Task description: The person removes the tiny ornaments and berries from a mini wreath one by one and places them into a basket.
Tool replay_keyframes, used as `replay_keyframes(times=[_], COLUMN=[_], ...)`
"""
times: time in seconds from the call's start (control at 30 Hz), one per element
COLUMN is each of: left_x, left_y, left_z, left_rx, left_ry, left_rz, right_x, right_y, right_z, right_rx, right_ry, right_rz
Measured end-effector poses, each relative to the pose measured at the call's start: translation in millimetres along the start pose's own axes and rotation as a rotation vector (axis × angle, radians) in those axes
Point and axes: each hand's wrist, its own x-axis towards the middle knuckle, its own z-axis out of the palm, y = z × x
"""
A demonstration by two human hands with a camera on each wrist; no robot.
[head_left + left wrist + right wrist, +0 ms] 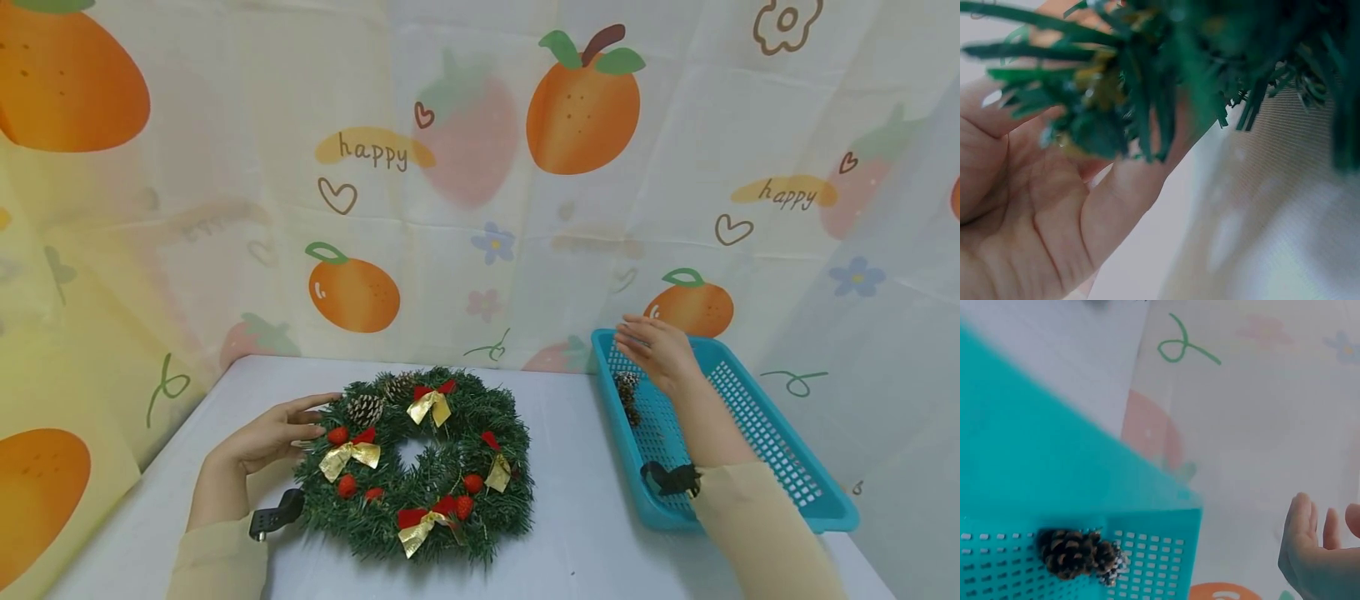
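As the head view shows, the wreath [438,471] lies on the counter [570,467], the left hand [272,433] touching its left edge with loosely extended fingers; the right hand [662,357], fingers outstretched and holding nothing, hangs over the blue basket [675,521]. From the left wrist, greenery partly hides the fingers. From the right wrist, pine cones [1067,553] lie inside the basket.

"Where's the head camera?"
"Above the white tabletop [566,475], facing forward and down, the widest view."
"The wrists?"
"Left: almost against the round, green, bristly wreath [450,442], facing the palm of the left hand [1054,200]. Right: turned sideways, close to the rectangular, turquoise, perforated plastic basket [667,442], facing the pale, fruit-printed fabric backdrop [480,292]."
"Shared?"
"Wreath in head and left wrist; basket in head and right."
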Motion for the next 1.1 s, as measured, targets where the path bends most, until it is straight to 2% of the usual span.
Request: replay_keyframes(times=[0.2, 0.5, 0.7, 1.1], left_x=[0.4, 3.4, 2.9, 1.9], left_y=[0.2, -3.8, -3.9, -1.6], left_z=[-0.6, -1.9, -1.5, -0.9], left_rx=[-0.004, -0.016, -0.015, -0.006], left_ry=[-0.009, -0.038, -0.036, -0.025], left_rz=[0.0, 0.033, 0.038, 0.025], right_x=[3.2, 9.2, 15.3, 22.6], right_y=[-1, 2, 4, 15], right_z=[12, 35, 49, 77], right_rx=[-0.015, -0.045, -0.083, -0.077], right_ry=[-0.028, -0.059, -0.09, -0.102], right_rz=[-0.009, -0.012, -0.025, 0.0])
